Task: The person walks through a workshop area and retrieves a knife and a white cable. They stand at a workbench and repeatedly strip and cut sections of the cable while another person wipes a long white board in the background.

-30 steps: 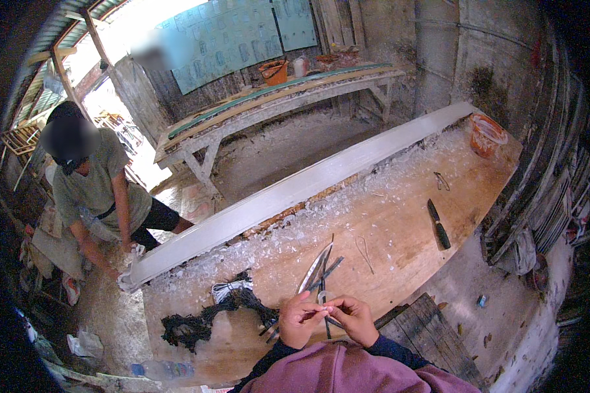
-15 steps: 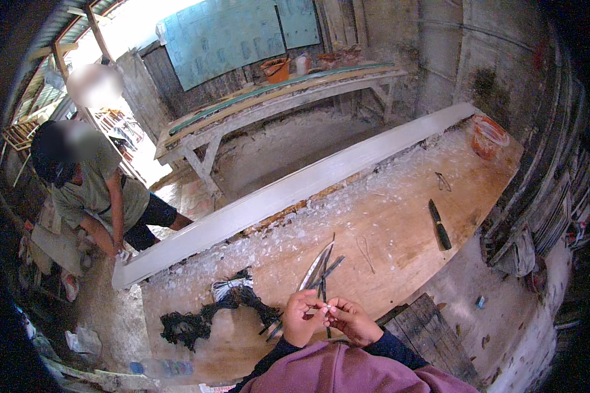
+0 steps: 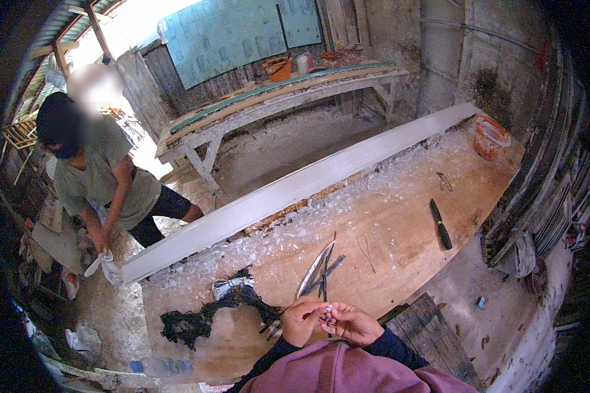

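Close to my body, my left hand (image 3: 301, 319) and my right hand (image 3: 353, 323) meet with fingertips pinched together. Between them is a small whitish thing (image 3: 328, 308), too small to name. Just beyond the fingers lie several dark flat strips (image 3: 324, 270) with one pale, shiny curved strip (image 3: 309, 275), partly behind my hands. To the left of my left hand a tangle of black cord (image 3: 196, 322) spreads on the wooden tabletop (image 3: 400, 275), with a hank of white cord (image 3: 232, 284) on it.
A dark-handled knife (image 3: 440, 226), a thin loop (image 3: 366, 252) and an orange bucket (image 3: 490, 137) are to the right. A long white board (image 3: 295, 193) runs along the far edge beside pale scraps (image 3: 347, 196). A clear bottle (image 3: 162, 367) lies near left; a co-worker (image 3: 105, 177) stands beyond.
My fingers have shifted slightly around the small whitish thing, the right ones curling more. The co-worker has straightened a little, and their hands with a white cloth have come off the board's end.
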Demonstrator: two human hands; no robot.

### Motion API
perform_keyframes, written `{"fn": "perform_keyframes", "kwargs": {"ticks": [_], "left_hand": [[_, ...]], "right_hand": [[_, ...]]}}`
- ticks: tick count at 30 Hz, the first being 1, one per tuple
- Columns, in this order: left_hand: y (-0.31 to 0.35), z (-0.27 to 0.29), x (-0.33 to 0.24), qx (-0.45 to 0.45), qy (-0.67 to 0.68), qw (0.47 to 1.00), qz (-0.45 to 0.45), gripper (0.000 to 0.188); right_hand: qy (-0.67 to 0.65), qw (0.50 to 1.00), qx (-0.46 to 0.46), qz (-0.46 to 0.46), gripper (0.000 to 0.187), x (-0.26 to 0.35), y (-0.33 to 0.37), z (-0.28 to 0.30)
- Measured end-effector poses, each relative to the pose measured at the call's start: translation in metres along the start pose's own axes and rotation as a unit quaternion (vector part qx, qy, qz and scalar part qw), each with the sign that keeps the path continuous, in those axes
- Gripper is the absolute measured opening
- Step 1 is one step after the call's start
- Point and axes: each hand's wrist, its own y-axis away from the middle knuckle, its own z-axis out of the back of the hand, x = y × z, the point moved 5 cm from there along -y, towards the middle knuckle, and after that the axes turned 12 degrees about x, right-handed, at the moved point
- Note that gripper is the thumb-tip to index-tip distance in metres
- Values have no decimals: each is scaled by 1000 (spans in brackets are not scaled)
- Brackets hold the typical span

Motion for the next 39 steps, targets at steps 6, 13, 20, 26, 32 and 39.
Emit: {"fn": "perform_keyframes", "kwargs": {"ticks": [6, 13, 20, 26, 32, 39], "left_hand": [[1, 4, -8, -34, -59, 997, -26, 13], [-1, -2, -5, 39, 51, 997, 41, 15], [4, -5, 14, 73, 210, 959, 176, 16], [2, -1, 15, 71, 130, 972, 181, 12], [-1, 16, 4, 0, 23, 993, 112, 6], [2, 25, 9, -54, 93, 990, 90, 6]], "right_hand": [[45, 995, -84, 18, 15, 5, 2, -3], [139, 980, -129, 60, 7, 12, 5, -1], [258, 948, -164, 89, 4, 15, 6, -1], [358, 911, -147, 144, 12, 21, 1, -11], [435, 883, -104, 140, 17, 16, 0, -22], [414, 899, -47, 136, 16, 12, -3, -32]]}}
